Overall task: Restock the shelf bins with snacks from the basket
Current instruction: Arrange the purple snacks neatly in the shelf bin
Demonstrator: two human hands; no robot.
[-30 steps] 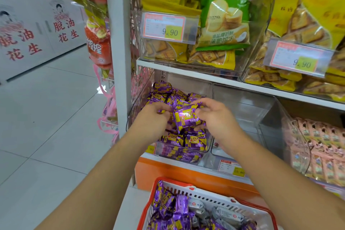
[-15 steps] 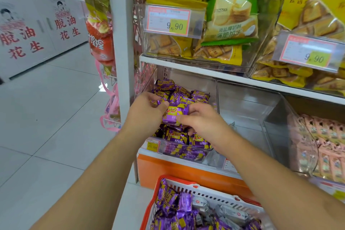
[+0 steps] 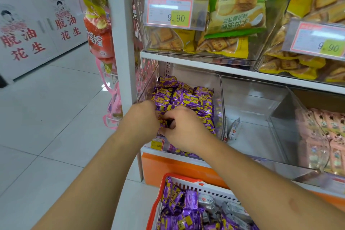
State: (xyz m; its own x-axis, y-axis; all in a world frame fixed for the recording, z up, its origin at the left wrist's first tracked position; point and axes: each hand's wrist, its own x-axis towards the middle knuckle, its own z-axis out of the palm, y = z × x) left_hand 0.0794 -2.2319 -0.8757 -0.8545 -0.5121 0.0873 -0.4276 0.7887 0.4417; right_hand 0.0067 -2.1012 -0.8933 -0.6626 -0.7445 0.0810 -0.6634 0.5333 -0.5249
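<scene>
Both hands have dropped lower onto the front of the purple snack packets heaped in the clear shelf bin. Left hand and right hand have fingers curled, pinching packets between them. Red basket sits below, holding more.

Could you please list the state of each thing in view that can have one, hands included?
Left hand: fingers curled into the purple snacks.
Right hand: curled round purple snacks.
Purple snack bin: heaped nearly full.
Middle bin: almost bare, one silver packet inside.
Pink snack bin: well stocked.
Basket: on the floor, holding purple and silver packets.
</scene>
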